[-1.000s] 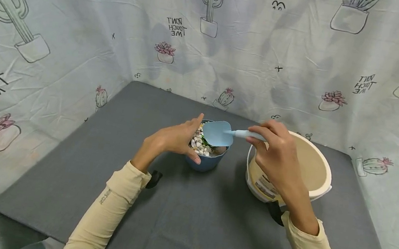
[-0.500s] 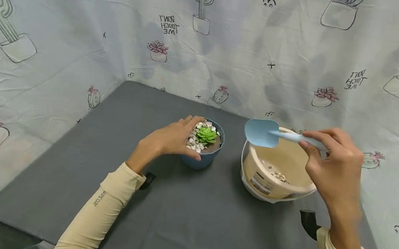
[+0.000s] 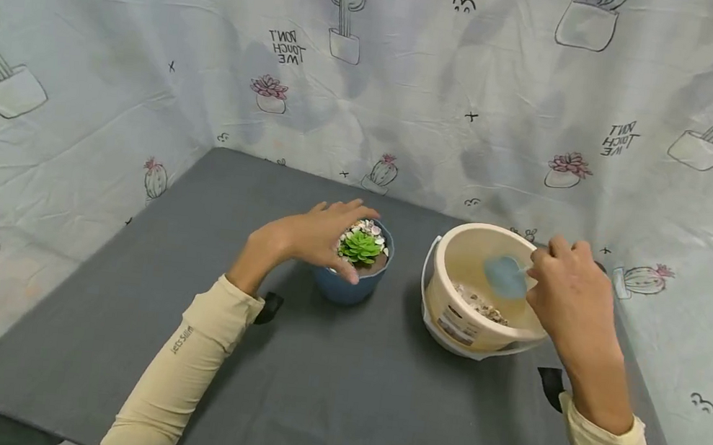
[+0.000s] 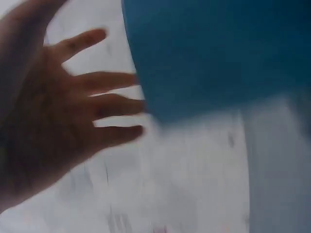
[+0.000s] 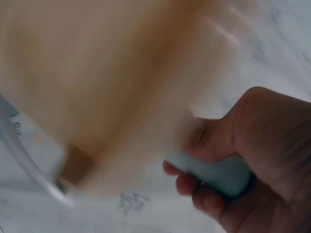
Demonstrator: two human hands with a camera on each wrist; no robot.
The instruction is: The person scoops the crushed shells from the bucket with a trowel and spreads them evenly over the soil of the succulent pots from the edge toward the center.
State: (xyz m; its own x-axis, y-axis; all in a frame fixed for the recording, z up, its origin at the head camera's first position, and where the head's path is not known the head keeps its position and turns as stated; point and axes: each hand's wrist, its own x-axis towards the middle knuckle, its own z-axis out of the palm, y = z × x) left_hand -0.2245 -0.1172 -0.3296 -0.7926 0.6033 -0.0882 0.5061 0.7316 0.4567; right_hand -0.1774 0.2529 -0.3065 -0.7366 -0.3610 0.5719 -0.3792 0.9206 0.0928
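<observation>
A blue pot (image 3: 344, 290) holds a green succulent (image 3: 361, 248), pebbles and brown soil. My left hand (image 3: 303, 237) is at the pot's left side, its thumb and fingers spread around the rim. In the left wrist view the fingers (image 4: 114, 104) extend straight to the pot's edge. My right hand (image 3: 570, 296) is over the right rim of a cream bucket (image 3: 446, 304) and grips a light blue garden trowel (image 3: 505, 276). The trowel's blade is inside the bucket, above a small heap of pebbles (image 3: 478, 304). In the right wrist view, fingers wrap the trowel's handle (image 5: 226, 177).
Both containers stand on a dark grey table (image 3: 338, 395). A white bucket handle (image 3: 426, 288) hangs down outside the bucket. Cloth with cactus prints (image 3: 424, 77) rises behind and beside the table.
My right hand has carried the trowel rightward from above the pot, then lowered its blade into the bucket. My left hand has stayed beside the pot. The head view has shifted slightly.
</observation>
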